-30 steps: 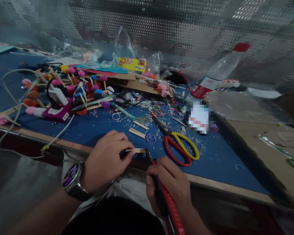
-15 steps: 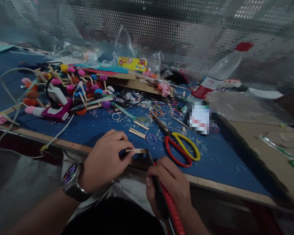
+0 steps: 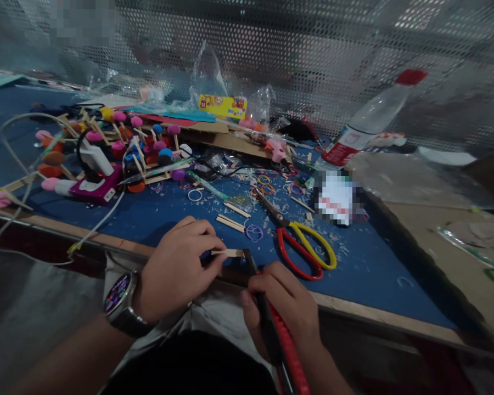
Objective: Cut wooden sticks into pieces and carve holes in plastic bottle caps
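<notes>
My left hand (image 3: 185,263), with a watch (image 3: 121,299) on the wrist, pinches a short flat wooden stick (image 3: 234,253) between thumb and fingertips at the table's front edge. Wrapped around a long red-and-black utility knife (image 3: 271,329) is my right hand (image 3: 286,302). The knife's dark tip meets the stick's right end. Just beyond my hands lie several loose wooden sticks (image 3: 230,224) and a purple rubber band (image 3: 254,233). Scissors (image 3: 290,224) with one red and one yellow handle rest open to the right.
Stick pieces with coloured clay balls (image 3: 138,148) crowd the left, beside a purple power adapter (image 3: 101,186) and a white cable (image 3: 102,222). A bottle (image 3: 358,131) leans at the back right. Cardboard (image 3: 432,230) covers the right side. Small shavings litter the blue table (image 3: 379,280).
My right thumb has shifted slightly on the knife handle. The left hand and the stick look the same.
</notes>
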Motion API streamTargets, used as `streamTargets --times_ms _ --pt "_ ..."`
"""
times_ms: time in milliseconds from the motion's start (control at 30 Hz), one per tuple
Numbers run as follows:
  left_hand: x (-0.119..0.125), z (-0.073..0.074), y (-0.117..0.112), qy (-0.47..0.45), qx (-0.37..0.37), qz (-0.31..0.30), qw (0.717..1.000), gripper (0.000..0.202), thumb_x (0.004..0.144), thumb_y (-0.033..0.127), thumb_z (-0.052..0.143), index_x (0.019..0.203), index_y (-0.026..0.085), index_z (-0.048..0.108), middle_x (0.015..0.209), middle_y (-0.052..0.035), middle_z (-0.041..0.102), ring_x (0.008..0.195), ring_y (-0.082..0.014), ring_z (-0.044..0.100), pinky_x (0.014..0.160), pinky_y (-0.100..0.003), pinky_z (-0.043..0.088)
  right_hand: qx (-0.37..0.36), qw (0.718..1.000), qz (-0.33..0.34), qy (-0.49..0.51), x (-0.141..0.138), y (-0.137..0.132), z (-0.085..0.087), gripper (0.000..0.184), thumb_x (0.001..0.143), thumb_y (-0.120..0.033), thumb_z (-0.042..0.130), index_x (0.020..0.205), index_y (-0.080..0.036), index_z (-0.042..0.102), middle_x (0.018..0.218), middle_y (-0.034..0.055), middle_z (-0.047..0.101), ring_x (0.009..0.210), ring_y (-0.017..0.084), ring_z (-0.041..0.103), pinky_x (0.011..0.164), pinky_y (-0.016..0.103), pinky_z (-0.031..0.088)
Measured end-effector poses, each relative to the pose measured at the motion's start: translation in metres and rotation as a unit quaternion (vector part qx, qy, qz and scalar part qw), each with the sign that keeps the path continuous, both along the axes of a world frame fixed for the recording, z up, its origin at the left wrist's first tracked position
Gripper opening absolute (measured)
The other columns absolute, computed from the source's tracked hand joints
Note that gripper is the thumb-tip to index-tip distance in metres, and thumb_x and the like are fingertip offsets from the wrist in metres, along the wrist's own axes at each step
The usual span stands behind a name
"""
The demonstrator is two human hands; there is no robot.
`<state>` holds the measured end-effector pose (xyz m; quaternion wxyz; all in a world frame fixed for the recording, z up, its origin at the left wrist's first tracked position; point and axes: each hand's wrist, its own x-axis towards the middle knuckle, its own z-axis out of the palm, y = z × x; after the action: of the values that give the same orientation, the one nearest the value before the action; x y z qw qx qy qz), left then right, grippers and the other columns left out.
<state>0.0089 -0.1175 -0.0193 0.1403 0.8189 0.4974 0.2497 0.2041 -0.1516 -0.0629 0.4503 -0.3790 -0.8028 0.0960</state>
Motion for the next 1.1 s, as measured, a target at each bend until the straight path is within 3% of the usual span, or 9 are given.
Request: streamTargets --times_ms 300,633,867,1100 --pt "0.004 0.003 0.003 0.017 -0.006 -0.003 1.000 0.015 0.086 0.015 0.063 0.072 0.017 0.069 0.083 -0.0026 0.067 0.081 -0.0186 0.055 0.076 -0.035 0.043 -0.002 0.999 -0.025 0.037 -0.004 -0.002 -0.002 0.012 0.085 -0.008 0.055 0.082 -0.020 0.053 0.074 0.0009 0.050 0.067 0.014 0.051 0.060 0.027 0.043" --pt "0.004 0.003 0.003 0.029 -0.001 -0.004 1.000 0.018 0.086 0.015 0.062 0.069 0.018 0.068 0.081 -0.0024 0.066 0.079 -0.0188 0.054 0.073 -0.034 0.042 0.012 1.000 -0.014 0.002 -0.009 -0.001 -0.003 0.017 0.085 -0.007 0.052 0.077 -0.021 0.048 0.069 -0.0004 0.046 0.065 0.016 0.046 0.058 0.031 0.036" --pt "0.005 0.002 0.004 0.052 0.002 -0.006 0.999 0.022 0.087 0.017 0.060 0.066 0.017 0.067 0.071 -0.0019 0.058 0.074 -0.0183 0.052 0.068 -0.033 0.038 0.048 0.998 -0.030 -0.024 -0.015 -0.002 -0.006 0.019 0.085 -0.007 0.052 0.076 -0.022 0.046 0.068 -0.0002 0.045 0.066 0.018 0.042 0.060 0.033 0.032" --pt "0.004 0.003 0.004 0.057 0.001 -0.016 0.998 0.022 0.087 0.016 0.060 0.065 0.017 0.065 0.071 -0.0017 0.058 0.073 -0.0174 0.052 0.067 -0.033 0.038 0.063 0.996 -0.022 -0.055 -0.011 -0.004 -0.004 0.020 0.083 -0.005 0.052 0.075 -0.022 0.045 0.067 -0.0001 0.046 0.065 0.018 0.042 0.060 0.034 0.034"
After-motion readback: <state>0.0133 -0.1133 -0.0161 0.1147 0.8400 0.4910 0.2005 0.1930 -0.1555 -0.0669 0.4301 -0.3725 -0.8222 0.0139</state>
